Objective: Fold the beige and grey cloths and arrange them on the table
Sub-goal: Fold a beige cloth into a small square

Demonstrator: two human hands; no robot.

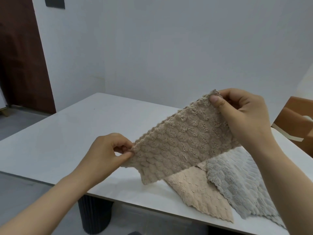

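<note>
White worktop (67, 141), mid-frame: beige cloth (183, 141) held taut above it, left hand (108, 155) and right hand (242, 112) each pinching a top corner; grey cloth (240, 184) flat at lower right; advised: match corners squarely before creasing.

Forearms bare, left hand (108, 154) low, right hand (242, 112) raised higher — each pinching a corner of the beige cloth (179, 143)

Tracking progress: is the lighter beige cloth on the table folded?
Spread: the lighter beige cloth lies flat on the table, one edge under the grey cloth.
</note>
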